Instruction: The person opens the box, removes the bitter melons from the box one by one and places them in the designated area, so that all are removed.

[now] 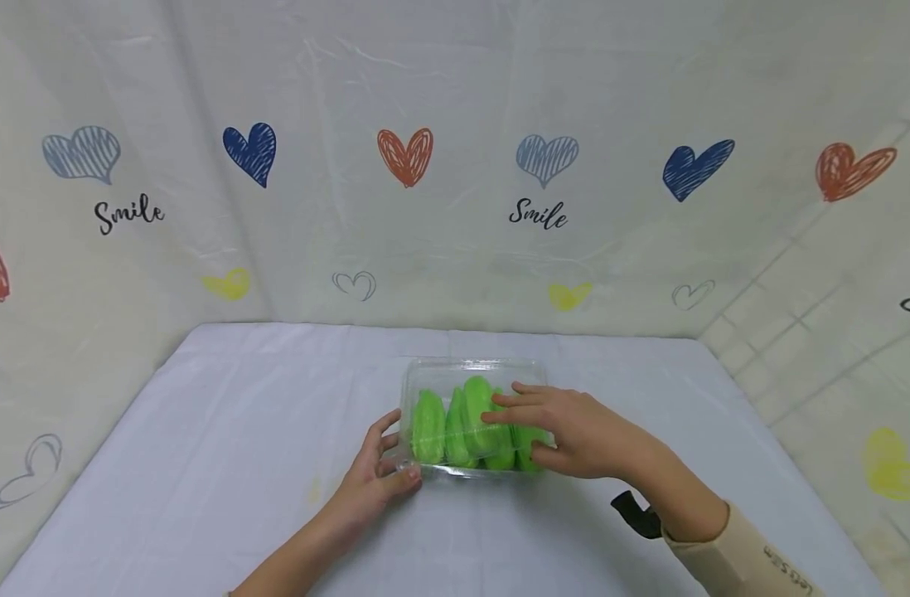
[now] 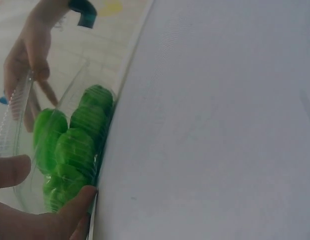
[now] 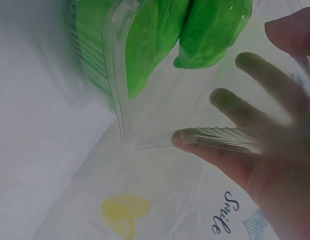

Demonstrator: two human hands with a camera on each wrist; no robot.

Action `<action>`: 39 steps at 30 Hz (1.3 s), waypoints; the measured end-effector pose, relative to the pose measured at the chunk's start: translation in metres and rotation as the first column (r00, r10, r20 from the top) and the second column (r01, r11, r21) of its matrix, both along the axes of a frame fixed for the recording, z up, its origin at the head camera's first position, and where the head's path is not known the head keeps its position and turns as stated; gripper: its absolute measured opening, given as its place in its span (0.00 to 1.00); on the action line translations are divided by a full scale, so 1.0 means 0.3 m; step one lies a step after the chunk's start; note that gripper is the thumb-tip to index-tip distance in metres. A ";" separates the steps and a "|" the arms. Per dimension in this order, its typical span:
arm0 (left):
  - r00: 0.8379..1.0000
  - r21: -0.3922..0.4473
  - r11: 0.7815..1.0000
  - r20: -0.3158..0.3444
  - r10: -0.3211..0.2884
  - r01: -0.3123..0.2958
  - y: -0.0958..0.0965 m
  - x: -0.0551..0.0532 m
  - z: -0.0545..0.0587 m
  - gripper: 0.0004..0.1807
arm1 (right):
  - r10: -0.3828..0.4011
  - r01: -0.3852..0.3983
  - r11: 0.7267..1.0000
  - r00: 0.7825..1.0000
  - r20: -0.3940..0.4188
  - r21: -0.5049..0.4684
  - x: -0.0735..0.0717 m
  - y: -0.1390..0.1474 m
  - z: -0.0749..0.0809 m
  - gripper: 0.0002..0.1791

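Note:
A clear plastic clamshell box (image 1: pixel 440 362) stands on the table with several long green vegetables (image 1: pixel 428 427) inside; their exact kind is unclear. My left hand (image 1: pixel 376 468) holds the box by its near left corner, thumb in front and fingers along the side. In the left wrist view, the clear lid (image 2: pixel 20 125) stands apart from the tray at an angle. My right hand (image 1: pixel 574 427) is over the box's right side, its fingers spread and fairly straight. One fingertip touches the lid's edge (image 3: pixel 214 137) in the right wrist view.
A white cloth covers the table (image 1: pixel 239 456). Behind it hangs a pale curtain (image 1: pixel 470 249) printed with hearts and "Smile". A dark strap (image 1: pixel 636 516) hangs by the right wrist, near a beige sleeve (image 1: pixel 738 560).

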State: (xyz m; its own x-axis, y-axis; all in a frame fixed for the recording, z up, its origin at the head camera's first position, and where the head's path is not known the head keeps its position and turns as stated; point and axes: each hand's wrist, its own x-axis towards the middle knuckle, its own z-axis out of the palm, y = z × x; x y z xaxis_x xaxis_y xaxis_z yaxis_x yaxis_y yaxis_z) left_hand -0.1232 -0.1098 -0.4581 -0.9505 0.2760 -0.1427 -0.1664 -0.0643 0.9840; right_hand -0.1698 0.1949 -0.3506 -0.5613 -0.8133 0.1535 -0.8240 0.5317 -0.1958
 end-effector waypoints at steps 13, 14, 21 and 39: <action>0.996 0.004 0.999 0.070 -0.050 0.050 -0.018 -0.021 0.022 0.43 | -0.005 0.023 0.980 0.996 0.091 -0.197 -0.060 0.089 0.045 0.39; 0.996 0.015 0.999 0.074 -0.051 0.050 -0.023 -0.027 0.024 0.41 | -0.014 0.032 0.980 0.996 0.093 -0.197 -0.062 0.087 0.045 0.38; 0.996 0.056 0.997 0.079 -0.053 0.048 -0.050 -0.077 0.039 0.33 | -0.058 0.086 0.970 0.990 0.129 -0.225 -0.089 0.083 0.064 0.37; 0.997 0.064 0.997 0.072 -0.036 0.031 -0.039 -0.151 0.025 0.35 | -0.194 0.301 0.902 0.923 0.332 -0.310 -0.166 0.085 0.123 0.30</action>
State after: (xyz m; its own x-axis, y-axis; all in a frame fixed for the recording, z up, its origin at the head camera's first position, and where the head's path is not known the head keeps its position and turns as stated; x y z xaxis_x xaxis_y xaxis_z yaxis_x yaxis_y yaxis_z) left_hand -0.1684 -0.1215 -0.4508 -0.9282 0.3181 -0.1931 -0.2411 -0.1189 0.9632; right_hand -0.2195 0.2204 -0.3136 -0.7995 -0.5654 0.2028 -0.5539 0.5634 -0.6130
